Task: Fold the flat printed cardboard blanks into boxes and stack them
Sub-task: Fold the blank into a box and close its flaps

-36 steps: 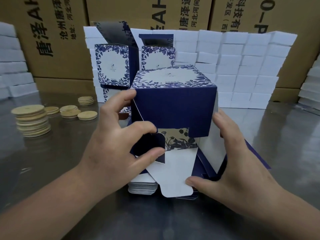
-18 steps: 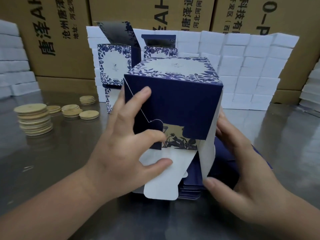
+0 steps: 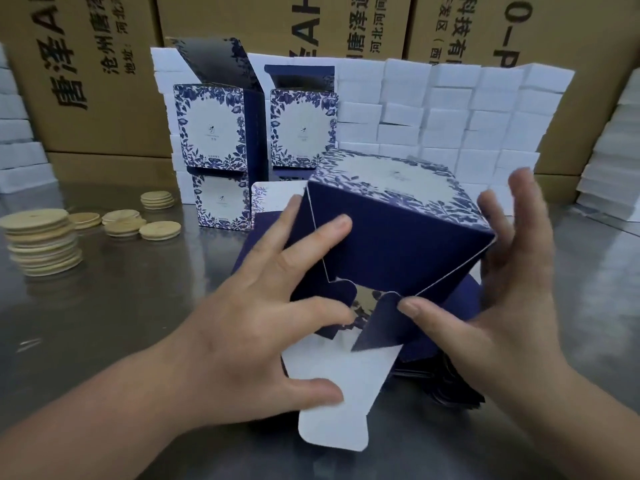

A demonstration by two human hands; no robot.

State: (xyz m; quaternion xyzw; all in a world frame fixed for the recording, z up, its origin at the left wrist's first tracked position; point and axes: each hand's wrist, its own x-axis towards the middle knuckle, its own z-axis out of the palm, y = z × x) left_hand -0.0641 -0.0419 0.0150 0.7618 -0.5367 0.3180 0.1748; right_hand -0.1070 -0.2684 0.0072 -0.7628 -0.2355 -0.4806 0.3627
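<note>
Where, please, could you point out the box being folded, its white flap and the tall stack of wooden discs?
box being folded (image 3: 398,244): head view, on its navy front face.
white flap (image 3: 332,424): head view, flap's bare middle.
tall stack of wooden discs (image 3: 45,251): head view, stack's side.

Box (image 3: 391,237): near centre, held between both hands, over the flat blanks (image 3: 450,375).
Left hand (image 3: 249,327): on the box's left side.
Right hand (image 3: 491,306): on its right side.
Flat blanks: piled on the worktop (image 3: 104,341).
Folded boxes (image 3: 211,133): stacked behind, left of centre.
Discs (image 3: 41,244): piled far left.
Blocks (image 3: 450,126): walled behind the folded boxes, before the cartons (image 3: 104,81).
</note>
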